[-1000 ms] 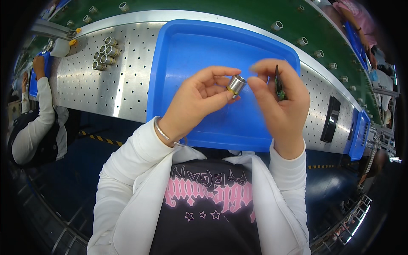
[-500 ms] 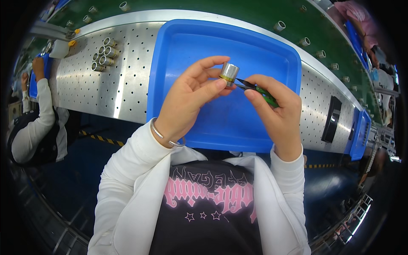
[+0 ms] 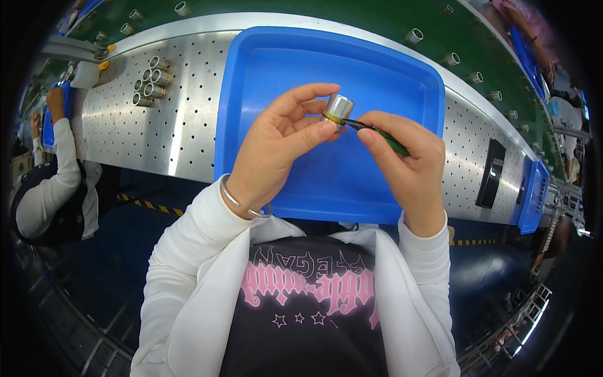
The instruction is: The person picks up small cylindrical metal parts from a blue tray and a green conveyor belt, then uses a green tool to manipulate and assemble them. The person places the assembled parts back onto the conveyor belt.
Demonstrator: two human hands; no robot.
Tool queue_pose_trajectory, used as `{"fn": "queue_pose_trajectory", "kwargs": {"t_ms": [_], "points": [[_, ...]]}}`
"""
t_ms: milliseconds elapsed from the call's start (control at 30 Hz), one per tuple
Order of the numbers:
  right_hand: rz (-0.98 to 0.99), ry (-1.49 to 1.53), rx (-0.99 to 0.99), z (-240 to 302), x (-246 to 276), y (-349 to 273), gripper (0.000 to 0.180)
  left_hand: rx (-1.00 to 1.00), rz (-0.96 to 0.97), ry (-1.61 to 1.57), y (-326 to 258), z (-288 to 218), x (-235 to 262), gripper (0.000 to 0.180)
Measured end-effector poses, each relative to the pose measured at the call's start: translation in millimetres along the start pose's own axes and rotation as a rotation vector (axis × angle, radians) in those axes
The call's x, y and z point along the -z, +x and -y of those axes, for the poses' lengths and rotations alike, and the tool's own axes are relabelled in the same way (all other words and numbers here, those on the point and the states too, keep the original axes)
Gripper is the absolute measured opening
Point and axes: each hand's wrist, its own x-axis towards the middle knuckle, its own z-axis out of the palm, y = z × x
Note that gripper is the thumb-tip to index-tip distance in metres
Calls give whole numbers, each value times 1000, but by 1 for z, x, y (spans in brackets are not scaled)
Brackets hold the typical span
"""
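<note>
A person seated here holds a short silvery metal cylinder (image 3: 341,105) up over a large blue tray (image 3: 370,69); the left hand (image 3: 273,138) pinches it, slightly tilted, between thumb and fingers, around a yellow band (image 3: 331,117) near its lower end; the right hand (image 3: 408,160) grips green-handled snips (image 3: 397,146), their dark blades closed to a narrow point at the band, though whether they touch it I cannot tell; to the left, more cylinders (image 3: 151,81) lie clustered on a perforated metal bench (image 3: 201,69).

What could go wrong, as I judge it: the blade tips sit close to the left thumb, so a slip off the smooth, curved metal could nick skin; pressing too hard might scratch the cylinder, or turn it in that light pinch and drop it into the tray.

Compared with half a second ago, the blades, then spread apart, have come together; the cylinder has hardly moved.
</note>
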Motion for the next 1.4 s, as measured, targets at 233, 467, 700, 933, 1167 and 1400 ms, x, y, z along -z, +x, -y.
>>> {"fn": "queue_pose_trajectory", "kwargs": {"t_ms": [233, 467, 700, 933, 1167, 1400], "points": [[-12, 34, -40, 1, -2, 0, 15, 15, 6, -12, -1, -1, 0, 43], [16, -41, 42, 7, -14, 3, 22, 63, 1, -95, 0, -5, 0, 42], [-37, -11, 129, -2, -11, 5, 20, 73, 12, -21, -1, -2, 1, 46], [-94, 103, 108, -1, -12, 5, 12, 98, 26, -27, 0, -2, 1, 47], [-94, 339, -3, -7, -12, 5, 8, 104, 46, -74, 0, -2, 1, 46], [-114, 403, -6, -6, -14, 6, 8, 96, 55, -50, 0, -1, 2, 44]]}}
